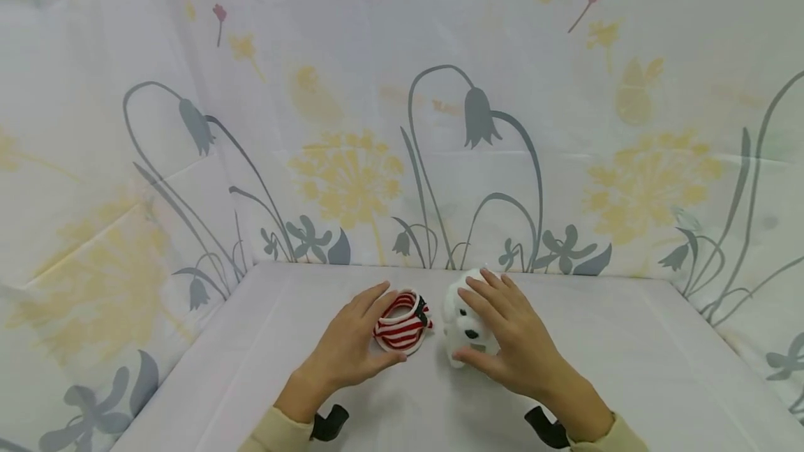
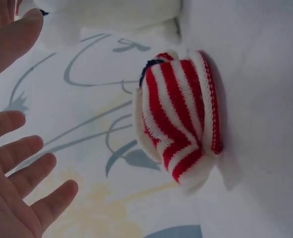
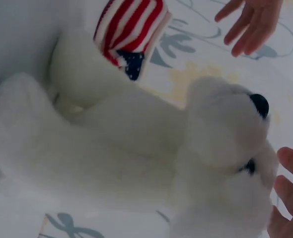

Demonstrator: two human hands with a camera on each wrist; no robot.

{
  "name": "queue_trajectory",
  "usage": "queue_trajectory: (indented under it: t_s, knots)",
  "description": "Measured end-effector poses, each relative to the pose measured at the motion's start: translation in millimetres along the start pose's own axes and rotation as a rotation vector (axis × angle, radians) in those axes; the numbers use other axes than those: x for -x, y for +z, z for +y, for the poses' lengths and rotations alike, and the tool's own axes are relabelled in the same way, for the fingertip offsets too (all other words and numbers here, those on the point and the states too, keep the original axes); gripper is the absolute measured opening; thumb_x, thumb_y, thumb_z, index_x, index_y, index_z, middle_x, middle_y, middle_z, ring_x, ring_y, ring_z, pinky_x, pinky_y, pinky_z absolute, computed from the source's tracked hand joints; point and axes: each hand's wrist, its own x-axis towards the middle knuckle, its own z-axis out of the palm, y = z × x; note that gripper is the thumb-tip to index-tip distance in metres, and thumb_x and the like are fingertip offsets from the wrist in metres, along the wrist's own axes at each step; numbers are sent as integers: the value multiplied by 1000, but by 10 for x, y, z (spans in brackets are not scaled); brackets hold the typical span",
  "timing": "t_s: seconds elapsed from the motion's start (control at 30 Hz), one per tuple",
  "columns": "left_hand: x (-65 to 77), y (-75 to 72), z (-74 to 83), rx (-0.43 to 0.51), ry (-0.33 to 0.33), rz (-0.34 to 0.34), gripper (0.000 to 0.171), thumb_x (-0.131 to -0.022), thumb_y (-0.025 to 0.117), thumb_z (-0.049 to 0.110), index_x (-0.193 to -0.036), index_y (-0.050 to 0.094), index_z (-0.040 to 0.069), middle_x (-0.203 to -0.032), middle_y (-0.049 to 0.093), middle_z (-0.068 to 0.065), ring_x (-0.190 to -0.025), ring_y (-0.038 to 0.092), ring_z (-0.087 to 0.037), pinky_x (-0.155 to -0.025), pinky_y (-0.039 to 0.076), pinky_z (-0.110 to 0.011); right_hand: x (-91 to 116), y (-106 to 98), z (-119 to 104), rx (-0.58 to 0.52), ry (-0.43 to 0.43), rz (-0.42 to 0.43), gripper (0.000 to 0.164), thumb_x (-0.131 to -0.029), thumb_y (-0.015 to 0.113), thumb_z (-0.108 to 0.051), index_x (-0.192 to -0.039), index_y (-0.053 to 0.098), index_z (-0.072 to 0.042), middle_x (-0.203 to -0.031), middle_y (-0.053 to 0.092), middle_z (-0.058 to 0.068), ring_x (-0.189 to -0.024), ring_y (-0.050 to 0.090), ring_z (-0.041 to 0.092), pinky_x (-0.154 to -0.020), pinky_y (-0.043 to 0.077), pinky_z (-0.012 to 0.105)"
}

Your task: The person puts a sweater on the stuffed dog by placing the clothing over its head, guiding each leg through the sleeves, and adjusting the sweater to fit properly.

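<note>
A small knitted garment with red and white stripes and a dark blue patch (image 1: 402, 326) stands on the white table. My left hand (image 1: 345, 342) is beside it, fingers and thumb spread; the left wrist view shows a gap between those fingers (image 2: 25, 173) and the knit (image 2: 179, 109). To the right is a white stuffed animal (image 1: 460, 330) with black eyes and nose. My right hand (image 1: 518, 333) reaches over its right side with fingers extended, hiding part of it. In the right wrist view, fingertips (image 3: 290, 166) are close to the plush head (image 3: 226, 148); contact is unclear.
The white tabletop (image 1: 414, 410) ends at a pale fabric backdrop (image 1: 402, 215) printed with grey and yellow flowers. Black curved pieces (image 1: 330, 423) show at both wrists. The garment and the stuffed animal stand close together.
</note>
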Motion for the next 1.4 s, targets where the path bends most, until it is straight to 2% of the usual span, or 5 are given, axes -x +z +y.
queue_trajectory:
  t_s: [0.47, 0.67, 0.97, 1.13, 1.4]
  knots:
    - [29, -38, -147, -5, -23, 18, 86, -71, 83, 42, -138, 46, 3, -142, 45, -13, -129, 43, -26, -100, 41, -44, -277, 353, -246, -71, 9, -96, 75, -78, 76, -44, -140, 47, -13, -140, 47, 8, -132, 40, 32, -102, 38, 48]
    - [48, 13, -197, 27, -66, -21, 76, -74, 82, 35, -135, 50, 3, -141, 46, -13, -127, 45, -27, -99, 42, -44, -327, 527, -328, -102, 137, -183, 71, -80, 77, -33, -140, 46, -14, -139, 46, 9, -124, 48, 24, -94, 47, 39]
    - [96, 97, -273, 53, -161, -93, 67, -75, 81, 34, -130, 55, 5, -136, 50, -11, -124, 49, -28, -97, 44, -45, -401, 735, -526, -182, 286, -284, 55, -84, 74, -34, -130, 52, -15, -136, 47, 7, -119, 51, 21, -86, 51, 35]
    - [106, 144, -292, 110, -200, -132, 65, -77, 80, 30, -131, 54, 5, -135, 50, -10, -121, 52, -28, -95, 45, -46, -322, 912, -473, -188, 377, -311, 52, -86, 72, -27, -131, 50, -13, -135, 47, 12, -112, 56, 27, -82, 52, 40]
    - [117, 293, -301, 184, -205, -169, 65, -79, 79, 20, -134, 50, 3, -135, 50, -9, -97, 62, -22, -85, 49, -40, -134, 1185, -262, -207, 501, -404, 57, -89, 65, -11, -140, 42, -6, -148, 34, 18, -119, 52, 32, -86, 50, 42]
